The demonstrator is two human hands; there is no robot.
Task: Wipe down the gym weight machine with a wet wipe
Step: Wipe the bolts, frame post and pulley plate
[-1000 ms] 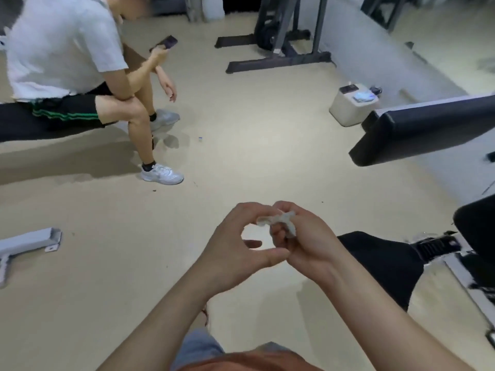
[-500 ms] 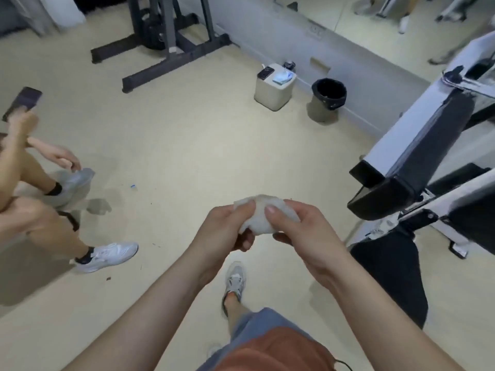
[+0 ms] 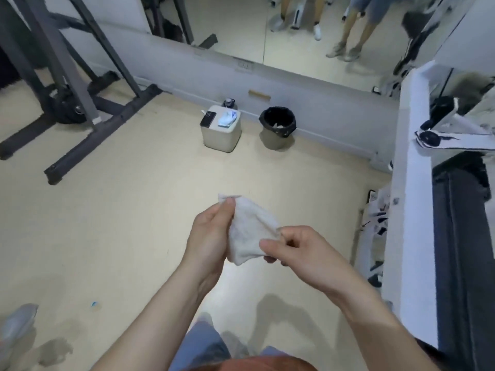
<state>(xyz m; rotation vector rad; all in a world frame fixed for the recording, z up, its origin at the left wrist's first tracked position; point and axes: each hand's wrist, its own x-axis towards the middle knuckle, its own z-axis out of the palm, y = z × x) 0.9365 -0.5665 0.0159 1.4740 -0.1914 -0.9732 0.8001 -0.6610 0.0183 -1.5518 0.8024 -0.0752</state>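
A whitish wet wipe [image 3: 247, 228] is spread between both hands in the middle of the view, above the floor. My left hand [image 3: 211, 234] pinches its upper left corner with thumb and fingers. My right hand [image 3: 297, 250] pinches its right edge. The weight machine [image 3: 417, 183], with a white frame and black padding, stands at the right edge, an arm's reach from the hands. Neither hand touches it.
A small beige box [image 3: 221, 133] with a phone and wipe packet on top sits by the wall. A black-lined bin [image 3: 277, 128] stands beside it. A dark rack [image 3: 77, 103] fills the upper left. A mirror [image 3: 308, 30] reflects people's legs. A shoe [image 3: 16, 322] shows lower left.
The view has swung right, away from the seated person toward the machine and mirror. The crumpled wipe has been pulled open into a flat sheet between my hands.
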